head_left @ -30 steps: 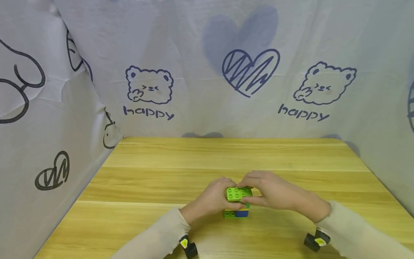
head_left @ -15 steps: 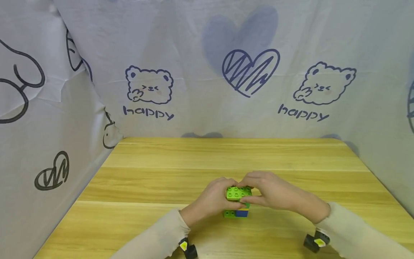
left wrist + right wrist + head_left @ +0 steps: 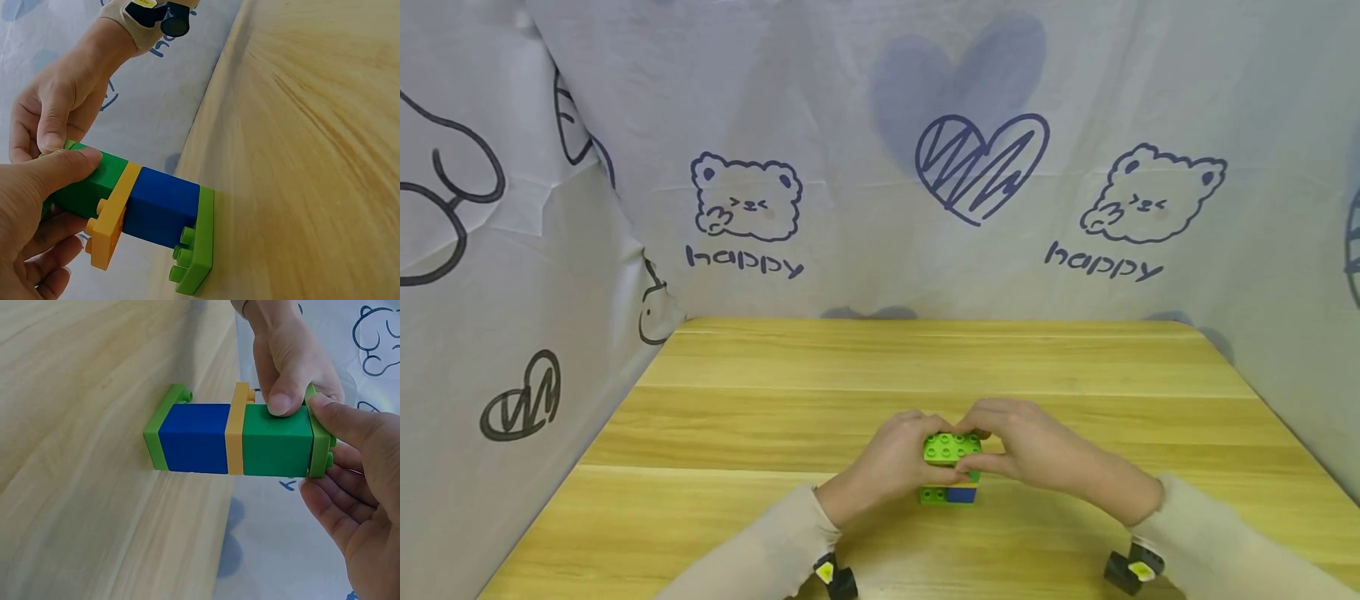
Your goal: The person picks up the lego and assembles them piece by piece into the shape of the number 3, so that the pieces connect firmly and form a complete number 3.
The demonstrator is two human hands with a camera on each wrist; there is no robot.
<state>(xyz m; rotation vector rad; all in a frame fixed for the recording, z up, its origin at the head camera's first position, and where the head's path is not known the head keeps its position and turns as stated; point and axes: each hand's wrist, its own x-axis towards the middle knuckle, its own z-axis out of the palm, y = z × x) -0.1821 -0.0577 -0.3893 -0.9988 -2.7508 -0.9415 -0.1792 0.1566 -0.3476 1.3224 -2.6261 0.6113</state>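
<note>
A stack of toy building bricks stands upright on the table. From the bottom it has a light green plate (image 3: 161, 434), a blue brick (image 3: 194, 437), an orange-yellow plate (image 3: 235, 440), a green brick (image 3: 278, 440) and another light green plate (image 3: 951, 450) on top, studs up. My left hand (image 3: 891, 458) grips the stack from the left, its thumb on the green brick. My right hand (image 3: 1030, 442) pinches the top plate from the right between thumb and fingers. The fingers behind the stack are partly hidden in the head view.
The stack stands on a wood-grain table (image 3: 760, 358). Pale cloth (image 3: 850, 217) with drawn bears and hearts hangs behind it and along both sides. A black wrist device (image 3: 837, 575) sits below each forearm.
Both hands keep their hold on the stack and have barely moved. The top light green plate has shifted very slightly to the left.
</note>
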